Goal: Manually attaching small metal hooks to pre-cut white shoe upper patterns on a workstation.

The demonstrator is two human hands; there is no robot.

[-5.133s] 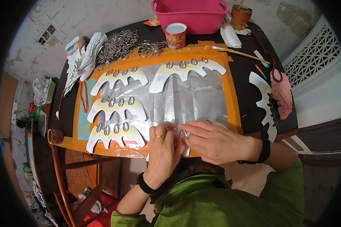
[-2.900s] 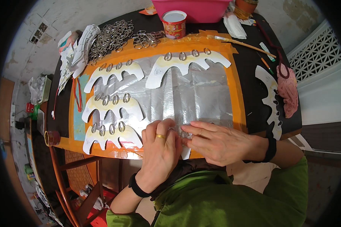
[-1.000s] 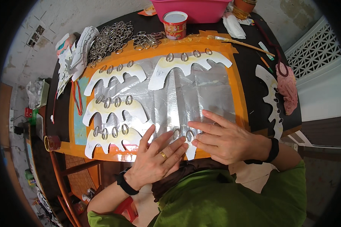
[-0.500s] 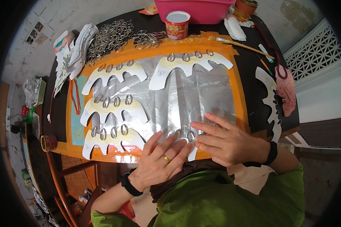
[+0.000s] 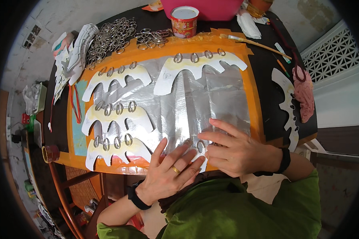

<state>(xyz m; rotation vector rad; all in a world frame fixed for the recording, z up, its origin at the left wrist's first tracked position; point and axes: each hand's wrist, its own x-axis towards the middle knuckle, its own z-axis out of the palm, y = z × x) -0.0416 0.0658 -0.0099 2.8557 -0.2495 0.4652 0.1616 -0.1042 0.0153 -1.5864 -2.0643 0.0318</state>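
At the table's near edge, a white scalloped paper cutout [image 5: 202, 162] lies mostly hidden under my hands. Two metal rings show on it, one being an oval ring [image 5: 200, 145] between my fingertips. My left hand [image 5: 172, 169] rests on the cutout's left part, palm down, with the fingers spread and bent down. From the right, my right hand [image 5: 239, 153] lies over the other part, its index finger stretched out and the rest curved; its thumb is hidden. Further off lie more cutouts, such as the upper right cutout [image 5: 199, 66], each with a row of rings and yellowish smears.
A silver sheet [image 5: 211, 97] edged with orange tape [image 5: 254, 103] covers the table. Behind it are a ring pile [image 5: 111, 38], a red tub [image 5: 184, 26], a pink basin [image 5: 211, 10] and a brush [image 5: 255, 44]. Rightward lie another cutout [image 5: 285, 99] and a pink cloth [image 5: 304, 97].
The view has shifted slightly, so the table sits a little differently in the picture. Both hands stay over the same cutout, with only slight finger movement.
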